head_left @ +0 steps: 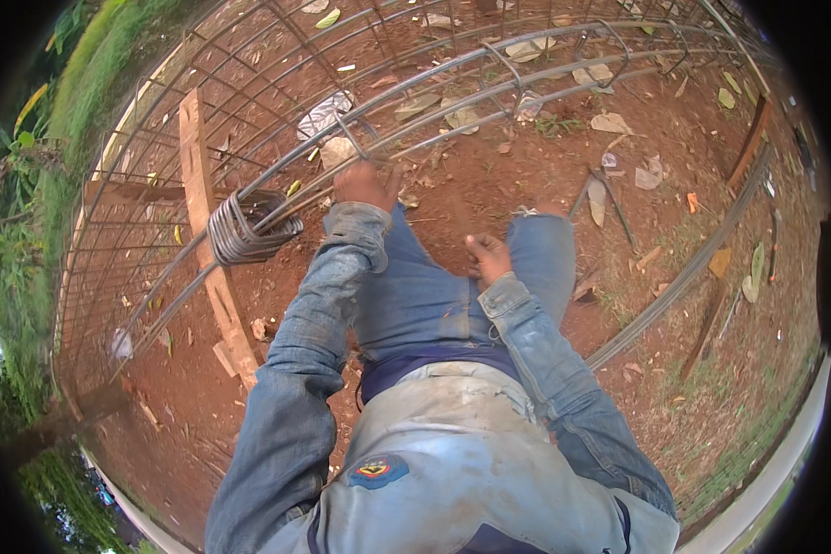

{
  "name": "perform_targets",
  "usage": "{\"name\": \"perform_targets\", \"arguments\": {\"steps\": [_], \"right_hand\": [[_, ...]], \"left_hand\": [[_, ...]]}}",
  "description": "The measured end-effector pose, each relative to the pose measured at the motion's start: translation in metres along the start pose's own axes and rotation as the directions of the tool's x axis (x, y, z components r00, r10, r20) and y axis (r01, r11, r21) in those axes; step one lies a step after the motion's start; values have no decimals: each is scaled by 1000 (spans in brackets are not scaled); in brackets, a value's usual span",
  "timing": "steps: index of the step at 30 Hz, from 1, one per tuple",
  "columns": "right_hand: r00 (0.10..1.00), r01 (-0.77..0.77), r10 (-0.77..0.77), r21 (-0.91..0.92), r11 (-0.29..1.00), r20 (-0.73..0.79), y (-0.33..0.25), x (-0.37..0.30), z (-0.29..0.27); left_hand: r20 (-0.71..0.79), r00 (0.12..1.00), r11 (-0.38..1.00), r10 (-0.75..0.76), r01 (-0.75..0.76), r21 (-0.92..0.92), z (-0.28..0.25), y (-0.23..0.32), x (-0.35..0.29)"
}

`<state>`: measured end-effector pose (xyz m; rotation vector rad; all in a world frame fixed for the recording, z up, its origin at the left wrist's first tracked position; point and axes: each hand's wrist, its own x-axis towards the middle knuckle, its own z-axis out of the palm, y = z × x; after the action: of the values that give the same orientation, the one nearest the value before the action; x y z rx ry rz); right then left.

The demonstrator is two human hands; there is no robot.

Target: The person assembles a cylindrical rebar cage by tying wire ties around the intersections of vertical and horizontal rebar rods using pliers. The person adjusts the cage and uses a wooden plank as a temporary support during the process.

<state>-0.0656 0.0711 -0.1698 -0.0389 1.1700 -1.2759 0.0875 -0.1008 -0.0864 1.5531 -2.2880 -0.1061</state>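
Long steel reinforcing bars [425,132] run in a bundle across the ground ahead of me, with square stirrups spaced along them. My left hand [367,185] is closed at the near side of the bars, on the lower end of a steel stirrup [349,129]; the fingertips are partly hidden. To its left, a stack of stirrups [240,231] is bunched around the bars. Over my lap, between my knees, my right hand [489,257] is curled with its thumb toward the fingers. Whether anything small is in it is hidden.
A wooden plank [197,175] lies under the bars at the left. Steel mesh [240,92] spreads behind them. Thin rods [702,258] lie on the red soil at the right, and crossed metal legs [609,208] lie beyond my right knee. Leaves and litter are scattered about.
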Motion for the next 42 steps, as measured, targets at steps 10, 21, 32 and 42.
{"name": "perform_targets", "arguments": {"steps": [10,21,32,42], "right_hand": [[999,22,-23,2,1000,28,-1,2,-2],[1000,15,-15,21,1000,23,-4,0,4],[1000,-3,3,-20,1000,-8,-1,7,5],[1000,11,-11,-18,1000,25,1,8,3]], "left_hand": [[20,1000,1000,-1,1,-13,2,-10,3],[19,990,950,142,-131,-283,-13,-21,-6],[28,996,982,87,-81,-168,-19,-5,-13],[-18,995,980,96,-98,-175,-15,-2,-11]]}}
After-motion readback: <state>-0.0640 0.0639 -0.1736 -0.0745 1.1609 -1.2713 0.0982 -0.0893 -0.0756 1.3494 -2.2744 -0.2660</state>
